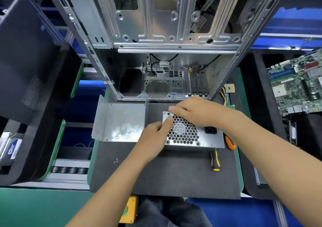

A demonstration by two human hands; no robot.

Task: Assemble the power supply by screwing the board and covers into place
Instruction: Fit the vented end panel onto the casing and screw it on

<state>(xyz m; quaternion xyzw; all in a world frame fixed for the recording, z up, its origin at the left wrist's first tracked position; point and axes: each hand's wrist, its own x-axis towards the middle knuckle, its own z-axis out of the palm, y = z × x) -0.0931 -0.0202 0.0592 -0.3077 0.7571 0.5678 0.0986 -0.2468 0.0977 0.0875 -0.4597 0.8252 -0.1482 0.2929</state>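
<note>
Power supply (190,134) sits on our dark mat (156,174), fan grille up; our left hand (155,136) and right hand (196,112) pinch its corner. One cover (120,120) lies loose beside it, screwdrivers (215,160) idle: fastening, we judge, remains.

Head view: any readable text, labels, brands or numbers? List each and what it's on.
None can be read.
Motherboard, right: printed markings, too small.
Blue-and-white label on the boxed item, far left: print blurred.
White tag on the cable inside the computer case: too small.
Green round mark on the yellow box, bottom edge: mostly hidden.
Power supply fan face: no print visible.
</note>
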